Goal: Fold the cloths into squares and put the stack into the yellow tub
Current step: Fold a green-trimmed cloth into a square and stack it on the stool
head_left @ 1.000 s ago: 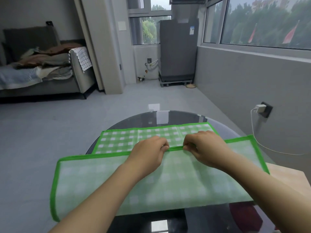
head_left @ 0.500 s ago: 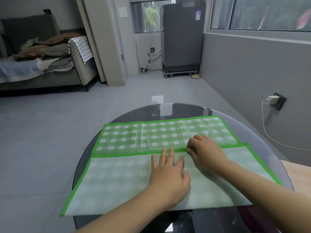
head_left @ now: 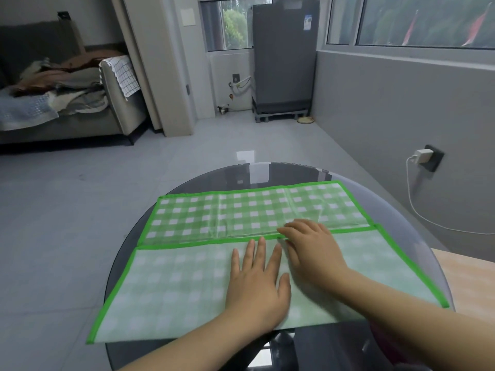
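We see the cloth (head_left: 187, 277) spread on the worktop (head_left: 294, 172), lower centre. Left hand (head_left: 257, 285) presses flat, fingers straight; right hand (head_left: 310, 247) seems loosely curled on the folded edge.

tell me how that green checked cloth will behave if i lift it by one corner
The green checked cloth looks thin: its pattern shows faintly through the folded-over half, so it is probably light and floppy. It overhangs the round glass table, so it may slide. The flat left hand probably steadies it.

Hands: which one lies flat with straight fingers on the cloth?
The left hand, palm down with fingers spread on the pale folded-over half of the green checked cloth. The right hand has curled fingers at the folded edge.
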`<state>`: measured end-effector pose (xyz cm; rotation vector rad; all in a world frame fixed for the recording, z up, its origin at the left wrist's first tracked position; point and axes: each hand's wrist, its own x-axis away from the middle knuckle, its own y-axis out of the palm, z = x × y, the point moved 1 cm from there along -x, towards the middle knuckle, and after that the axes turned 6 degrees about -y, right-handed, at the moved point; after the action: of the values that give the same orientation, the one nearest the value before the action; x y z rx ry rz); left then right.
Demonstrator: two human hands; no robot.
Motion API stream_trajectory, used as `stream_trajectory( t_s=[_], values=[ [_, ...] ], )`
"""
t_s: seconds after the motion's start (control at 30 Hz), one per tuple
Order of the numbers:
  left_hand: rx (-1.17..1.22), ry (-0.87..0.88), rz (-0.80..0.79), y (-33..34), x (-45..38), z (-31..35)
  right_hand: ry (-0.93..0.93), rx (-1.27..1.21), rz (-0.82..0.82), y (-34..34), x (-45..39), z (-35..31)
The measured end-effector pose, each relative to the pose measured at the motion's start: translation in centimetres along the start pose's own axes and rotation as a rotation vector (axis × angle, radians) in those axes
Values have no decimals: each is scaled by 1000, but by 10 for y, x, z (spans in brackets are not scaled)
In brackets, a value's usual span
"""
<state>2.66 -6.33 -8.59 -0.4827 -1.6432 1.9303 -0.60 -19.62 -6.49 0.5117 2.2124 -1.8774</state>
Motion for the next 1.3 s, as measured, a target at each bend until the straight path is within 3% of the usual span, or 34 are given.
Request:
stream_trajectory(
  t_s=[0.2,0.43,0.67,0.9,1.17,1.3],
  values=[
    [-18,-7,9,-1,1,1,-10,17,-242,4,42,7],
    [-25,-6,-17,-5,3,0,232,95,-366,-22,62,76],
    [-38,11,-43,-6,3,2,283,94,-363,-28,62,77],
    [-33,118,-57,-4,0,11,187,-7,-290,-22,49,46],
    [-8,33,-39,-3,0,6,128,-2,-226,-18,34,28],
    [12,42,-35,-3,0,6,57,-38,-304,-8,35,21]
  ],
)
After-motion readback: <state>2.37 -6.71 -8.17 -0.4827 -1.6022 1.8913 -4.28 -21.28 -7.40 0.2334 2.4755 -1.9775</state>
